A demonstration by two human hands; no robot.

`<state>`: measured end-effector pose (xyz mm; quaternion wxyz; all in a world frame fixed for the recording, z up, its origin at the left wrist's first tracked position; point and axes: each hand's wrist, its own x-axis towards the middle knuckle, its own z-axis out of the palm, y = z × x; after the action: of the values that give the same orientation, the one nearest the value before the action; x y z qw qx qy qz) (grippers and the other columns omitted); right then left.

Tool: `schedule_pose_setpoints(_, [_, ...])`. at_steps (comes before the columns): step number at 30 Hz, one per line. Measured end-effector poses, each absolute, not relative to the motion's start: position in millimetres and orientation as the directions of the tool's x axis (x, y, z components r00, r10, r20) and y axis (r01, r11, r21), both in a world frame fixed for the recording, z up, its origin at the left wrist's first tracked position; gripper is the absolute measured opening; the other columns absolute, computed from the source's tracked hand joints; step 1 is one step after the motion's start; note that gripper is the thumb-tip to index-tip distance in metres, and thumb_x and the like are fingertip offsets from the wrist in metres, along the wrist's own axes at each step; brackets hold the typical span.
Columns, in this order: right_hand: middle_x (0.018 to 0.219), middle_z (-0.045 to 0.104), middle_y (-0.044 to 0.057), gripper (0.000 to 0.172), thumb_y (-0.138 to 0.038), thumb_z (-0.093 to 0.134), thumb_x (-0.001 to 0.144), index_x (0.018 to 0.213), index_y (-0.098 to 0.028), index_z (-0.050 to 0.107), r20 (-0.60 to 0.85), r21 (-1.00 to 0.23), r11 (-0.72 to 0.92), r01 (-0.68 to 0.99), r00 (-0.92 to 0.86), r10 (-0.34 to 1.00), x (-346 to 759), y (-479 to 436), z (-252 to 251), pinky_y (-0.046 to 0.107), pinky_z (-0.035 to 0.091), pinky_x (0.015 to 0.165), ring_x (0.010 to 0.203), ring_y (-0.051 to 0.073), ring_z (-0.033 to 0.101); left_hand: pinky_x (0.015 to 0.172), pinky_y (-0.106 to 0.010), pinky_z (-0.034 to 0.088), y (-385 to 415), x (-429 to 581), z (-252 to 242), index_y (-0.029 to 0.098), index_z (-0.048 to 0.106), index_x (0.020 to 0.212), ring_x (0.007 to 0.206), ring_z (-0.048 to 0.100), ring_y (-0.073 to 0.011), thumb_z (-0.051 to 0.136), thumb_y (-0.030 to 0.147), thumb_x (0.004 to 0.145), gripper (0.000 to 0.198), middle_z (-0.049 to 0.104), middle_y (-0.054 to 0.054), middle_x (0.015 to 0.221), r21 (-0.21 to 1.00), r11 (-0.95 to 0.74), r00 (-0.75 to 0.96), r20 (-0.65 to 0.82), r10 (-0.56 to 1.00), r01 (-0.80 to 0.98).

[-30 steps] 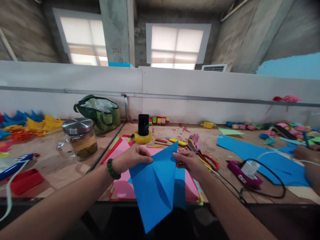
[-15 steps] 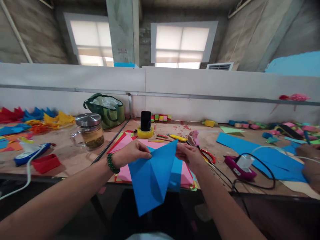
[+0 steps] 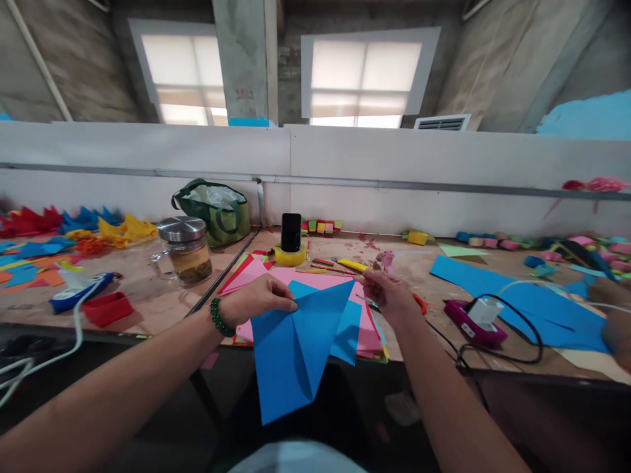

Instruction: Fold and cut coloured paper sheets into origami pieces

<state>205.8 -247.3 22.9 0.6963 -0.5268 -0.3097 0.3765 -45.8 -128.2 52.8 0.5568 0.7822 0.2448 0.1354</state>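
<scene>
My left hand [image 3: 266, 299], with a green bead bracelet [image 3: 221, 318] at its wrist, pinches the top edge of a folded blue sheet of paper [image 3: 296, 355] between thumb and fingers. The sheet hangs over the table's front edge, with a crease down its middle and a pointed corner at upper right. Just right of that corner, my right hand [image 3: 389, 295] is closed in a pinch, apart from the paper. Whatever its fingertips hold, if anything, is hidden. Behind the sheet, another blue sheet [image 3: 346, 335] lies on a stack of pink and coloured paper [image 3: 323, 281].
A phone [image 3: 290, 231] stands in a yellow tape roll [image 3: 290, 256]. To the left are a glass mug [image 3: 190, 263], a green bag [image 3: 224, 223] and a red paper box [image 3: 107, 309]. A purple power strip [image 3: 474, 325] with cables lies right, beside another person's blurred hand [image 3: 618, 328].
My right hand has let go of the blue sheet's pointed corner and moved slightly right. My left hand keeps its pinch. The view has shifted slightly.
</scene>
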Motion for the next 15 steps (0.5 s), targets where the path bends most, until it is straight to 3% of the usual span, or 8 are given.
schedule_pose_setpoints(3, [0.072, 0.072, 0.006, 0.040, -0.059, 0.068, 0.067, 0.072, -0.020, 0.071, 0.004, -0.971, 0.116, -0.210, 0.471, 0.882, 199.1, -248.9, 18.6, 0.027, 0.050, 0.056, 0.062, 0.016, 0.064, 0.057, -0.023, 0.039, -127.1, -51.2, 49.9, 0.015, 0.070, 0.064, 0.059, 0.050, -0.0112, 0.077, 0.033, 0.060, 0.019, 0.063, 0.001, 0.060, 0.939, -0.248, 0.833, -0.066, 0.549, 0.237])
schedule_pose_setpoints(5, [0.072, 0.072, 0.008, 0.043, -0.059, 0.072, 0.063, 0.071, -0.017, 0.072, -0.013, -0.977, 0.076, -0.198, 0.415, 0.910, 182.7, -247.8, 13.4, 0.030, 0.051, 0.057, 0.063, 0.018, 0.065, 0.056, -0.022, 0.039, -127.8, -52.0, 49.5, 0.015, 0.070, 0.063, 0.058, 0.050, -0.0108, 0.077, 0.033, 0.061, 0.020, 0.063, 0.001, 0.060, 0.940, -0.245, 0.835, -0.069, 0.545, 0.238])
schedule_pose_setpoints(10, [0.056, 0.064, -0.002, 0.030, -0.038, 0.087, 0.051, 0.058, -0.017, 0.066, 0.042, -0.981, 0.124, -0.151, 0.460, 0.887, 165.3, -238.3, 9.9, 0.025, 0.047, 0.054, 0.051, 0.010, 0.056, 0.054, -0.022, 0.039, -130.3, -51.2, 50.9, 0.015, 0.070, 0.061, 0.055, 0.049, -0.0105, 0.077, 0.033, 0.061, 0.020, 0.061, 0.001, 0.057, 0.937, -0.253, 0.851, -0.079, 0.519, 0.241])
schedule_pose_setpoints(15, [0.060, 0.067, 0.000, 0.025, -0.040, 0.080, 0.058, 0.069, -0.021, 0.068, 0.054, -0.966, 0.186, -0.178, 0.566, 0.822, 194.8, -239.7, 15.1, 0.025, 0.049, 0.053, 0.054, 0.012, 0.059, 0.056, -0.022, 0.039, -127.3, -57.3, 48.2, 0.015, 0.071, 0.062, 0.058, 0.050, -0.0112, 0.077, 0.033, 0.061, 0.019, 0.061, 0.001, 0.058, 0.938, -0.271, 0.847, -0.043, 0.529, 0.217])
